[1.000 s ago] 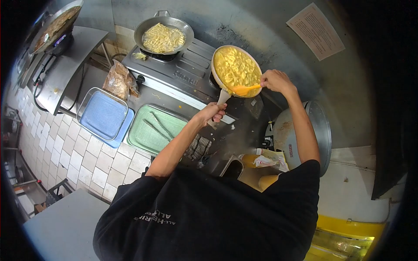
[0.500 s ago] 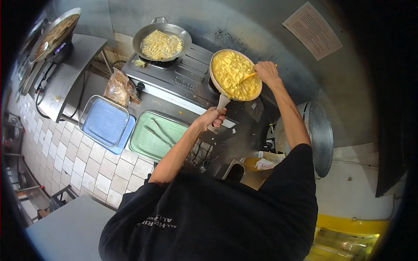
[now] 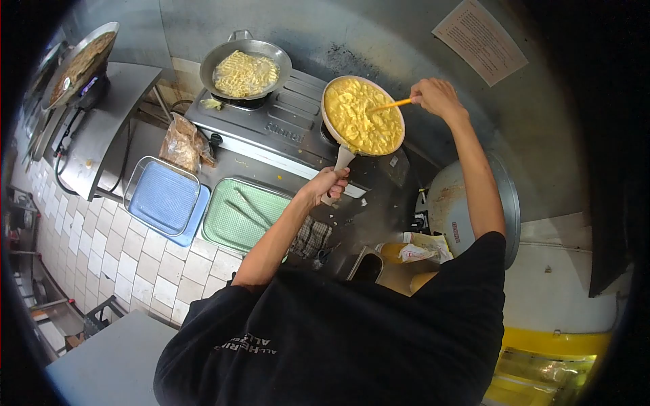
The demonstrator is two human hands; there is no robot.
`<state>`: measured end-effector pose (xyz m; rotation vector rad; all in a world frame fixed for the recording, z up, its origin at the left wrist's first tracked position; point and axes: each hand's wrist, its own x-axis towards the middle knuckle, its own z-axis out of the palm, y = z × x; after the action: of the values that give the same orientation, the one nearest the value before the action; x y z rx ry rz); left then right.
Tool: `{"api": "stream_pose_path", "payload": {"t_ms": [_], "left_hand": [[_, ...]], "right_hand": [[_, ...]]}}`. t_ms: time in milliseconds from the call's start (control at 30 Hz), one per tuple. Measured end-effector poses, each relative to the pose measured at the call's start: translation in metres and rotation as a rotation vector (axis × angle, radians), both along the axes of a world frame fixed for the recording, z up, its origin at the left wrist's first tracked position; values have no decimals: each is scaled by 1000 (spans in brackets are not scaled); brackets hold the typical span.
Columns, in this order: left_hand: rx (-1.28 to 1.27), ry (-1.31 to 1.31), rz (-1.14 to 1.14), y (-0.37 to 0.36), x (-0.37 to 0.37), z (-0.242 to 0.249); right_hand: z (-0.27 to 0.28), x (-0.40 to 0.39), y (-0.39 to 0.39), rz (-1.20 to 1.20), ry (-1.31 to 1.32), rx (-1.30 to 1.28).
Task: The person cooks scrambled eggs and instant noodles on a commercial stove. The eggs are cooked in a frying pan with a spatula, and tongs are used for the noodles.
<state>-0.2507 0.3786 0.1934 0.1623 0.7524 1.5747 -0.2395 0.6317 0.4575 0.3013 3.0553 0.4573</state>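
My left hand (image 3: 329,184) is closed around the pale handle of a frying pan (image 3: 326,120) on the stove's right burner. Chunky yellow food in sauce (image 3: 359,115) fills the pan, which looks tilted. Up at the pan's right side, my right hand (image 3: 437,96) grips the end of an orange-yellow stirring utensil (image 3: 391,105). The utensil's far end is sunk in the food, so its tip is hidden. On the left burner stands a metal wok (image 3: 284,68) with noodles (image 3: 246,74) in liquid.
A green tray (image 3: 220,216) with tongs (image 3: 248,210) and a blue basket (image 3: 162,193) lie left of my left arm. A plastic bag of brown food (image 3: 183,143) is beside the stove (image 3: 271,125). A large metal lid (image 3: 509,210) leans at right, near a checked cloth (image 3: 313,237).
My right hand has moved right and slightly up, drawing the utensil outward so more of its handle shows. My left hand stays on the pan handle.
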Motion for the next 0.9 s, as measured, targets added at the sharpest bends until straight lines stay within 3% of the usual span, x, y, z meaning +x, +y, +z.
{"api": "stream_pose_path", "payload": {"t_ms": [67,133,267,500,700,900], "left_hand": [[-5,-10,5,1,0,0],[20,-17,-6,0,-1,0],[14,-16,12,0,2,-2],[-20,37,41,0,5,1],[7,-34,23,-1,3,2],[-21,8,-21,0,0,5]], "right_hand": [[5,2,-3,-19,-72,-31],[9,4,-12,-190,-306,-130],[-22,3,-6,-320,-476,-78],[-95,3,61,-228,-216,225],[-135,-15,116,-326,-44,169],[-123,-7,105,-294,-41,11]]}}
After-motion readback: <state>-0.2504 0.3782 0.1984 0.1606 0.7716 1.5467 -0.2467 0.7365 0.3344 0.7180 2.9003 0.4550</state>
